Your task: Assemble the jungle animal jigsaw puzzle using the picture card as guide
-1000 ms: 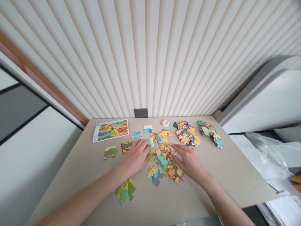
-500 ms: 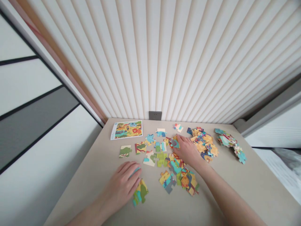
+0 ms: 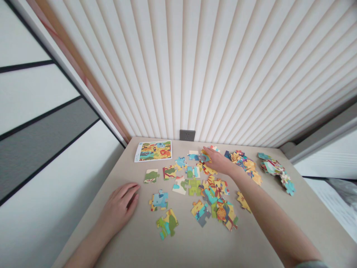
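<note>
My right hand [image 3: 219,160] reaches to the far side of the scattered jigsaw pieces, its fingertips pinching a small grey-blue jigsaw piece [image 3: 204,158]. Below it lies a loose spread of colourful pieces [image 3: 214,195]. My left hand [image 3: 119,203] rests on the bare table, fingers apart and holding nothing. Just right of it lies a blue-patterned jigsaw piece [image 3: 160,200], and a green joined piece [image 3: 167,224] sits lower down. A printed jungle picture sheet [image 3: 153,151] lies at the far left.
The beige table [image 3: 134,238] meets a ribbed white wall with a grey wall socket [image 3: 187,135]. Two more heaps of pieces [image 3: 275,173] lie at the far right. Dark-framed panels stand beyond the left table edge.
My right hand has moved farther away with the grey-blue piece. My left hand has slid left, off the blue piece, which now lies uncovered. The view has shifted slightly.
</note>
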`<move>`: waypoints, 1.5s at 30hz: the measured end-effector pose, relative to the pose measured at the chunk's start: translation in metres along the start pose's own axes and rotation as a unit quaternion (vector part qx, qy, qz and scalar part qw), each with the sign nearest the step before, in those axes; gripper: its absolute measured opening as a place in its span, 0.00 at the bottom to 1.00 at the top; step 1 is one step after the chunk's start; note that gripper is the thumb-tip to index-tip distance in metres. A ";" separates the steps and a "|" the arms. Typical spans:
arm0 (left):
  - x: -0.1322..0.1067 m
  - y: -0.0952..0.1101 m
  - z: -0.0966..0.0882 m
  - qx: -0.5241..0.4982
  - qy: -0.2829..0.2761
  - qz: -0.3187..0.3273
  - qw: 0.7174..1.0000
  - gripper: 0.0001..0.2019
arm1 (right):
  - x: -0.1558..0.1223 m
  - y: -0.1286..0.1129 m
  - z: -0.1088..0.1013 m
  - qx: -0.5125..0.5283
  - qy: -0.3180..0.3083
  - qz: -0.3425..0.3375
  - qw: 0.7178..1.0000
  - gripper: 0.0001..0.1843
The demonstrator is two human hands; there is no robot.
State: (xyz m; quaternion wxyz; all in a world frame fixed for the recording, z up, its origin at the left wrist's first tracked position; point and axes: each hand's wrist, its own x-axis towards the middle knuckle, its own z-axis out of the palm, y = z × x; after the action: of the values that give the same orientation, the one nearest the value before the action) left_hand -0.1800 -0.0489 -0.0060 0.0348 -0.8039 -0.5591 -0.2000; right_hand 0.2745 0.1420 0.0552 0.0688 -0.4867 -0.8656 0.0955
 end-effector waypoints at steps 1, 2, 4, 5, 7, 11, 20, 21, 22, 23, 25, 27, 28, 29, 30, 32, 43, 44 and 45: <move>0.000 0.000 0.001 -0.005 0.000 -0.003 1.000 0.15 | 0.002 -0.001 -0.001 -0.001 -0.003 -0.003 1.000 0.41; 0.000 -0.001 0.002 -0.010 0.001 -0.006 1.000 0.15 | 0.001 -0.003 -0.003 -0.004 -0.001 0.002 1.000 0.39; 0.000 -0.002 0.002 -0.016 0.000 -0.009 1.000 0.15 | -0.007 -0.010 -0.007 -0.015 0.013 0.030 0.999 0.36; -0.001 -0.003 0.003 -0.017 -0.001 -0.011 1.000 0.15 | -0.015 -0.014 -0.008 -0.022 0.022 0.049 0.998 0.34; -0.001 -0.003 0.003 -0.017 -0.002 -0.014 1.000 0.15 | -0.034 -0.025 -0.010 -0.036 0.032 0.083 0.995 0.33; -0.001 -0.002 0.003 -0.010 0.001 -0.014 1.000 0.16 | -0.068 -0.043 -0.007 -0.054 0.019 0.108 0.993 0.34; -0.001 -0.005 0.006 -0.002 0.004 -0.004 1.000 0.16 | -0.076 -0.040 0.008 -0.008 0.053 0.150 0.987 0.30; -0.001 -0.005 0.006 -0.002 0.006 -0.003 1.000 0.16 | -0.075 -0.039 0.011 -0.001 0.062 0.158 0.986 0.29; -0.001 -0.004 0.005 -0.002 0.008 -0.003 1.000 0.16 | -0.073 -0.038 0.013 0.005 0.068 0.164 0.984 0.29; -0.001 -0.004 0.005 -0.003 0.007 -0.004 1.000 0.16 | -0.072 -0.038 0.014 0.008 0.072 0.169 0.983 0.28; -0.001 -0.003 0.004 -0.005 0.005 -0.008 1.000 0.15 | -0.071 -0.035 0.016 0.013 0.072 0.171 0.983 0.29; 0.000 -0.002 0.004 -0.008 0.004 -0.010 1.000 0.15 | -0.072 -0.031 0.015 0.020 0.068 0.167 0.983 0.31; 0.000 -0.001 0.003 -0.009 0.005 -0.011 1.000 0.15 | -0.073 -0.029 0.012 0.022 0.068 0.164 0.984 0.32; 0.000 0.000 0.003 -0.011 0.006 -0.012 1.000 0.15 | -0.073 -0.026 0.010 0.024 0.073 0.163 0.984 0.32; 0.001 0.000 0.002 -0.013 0.006 -0.014 1.000 0.15 | -0.074 -0.023 0.006 0.024 0.083 0.163 0.983 0.32; 0.001 0.002 0.001 -0.017 0.004 -0.020 1.000 0.15 | -0.070 -0.017 0.001 0.018 0.111 0.163 0.980 0.33; 0.002 0.005 0.001 -0.023 -0.003 -0.026 0.999 0.15 | -0.023 -0.010 0.007 0.015 0.096 0.102 0.990 0.18; 0.002 0.005 0.000 -0.022 -0.004 -0.028 0.999 0.15 | -0.027 -0.012 0.006 0.016 0.090 0.095 0.991 0.15; 0.003 0.007 -0.001 -0.022 -0.007 -0.030 0.999 0.14 | -0.032 -0.015 0.005 0.018 0.082 0.085 0.993 0.14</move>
State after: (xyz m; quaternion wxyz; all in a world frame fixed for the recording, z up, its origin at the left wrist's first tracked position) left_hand -0.1733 -0.0490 -0.0031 0.0076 -0.7888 -0.5786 -0.2073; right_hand 0.2776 0.1067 0.0529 0.1401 -0.5637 -0.8104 0.0761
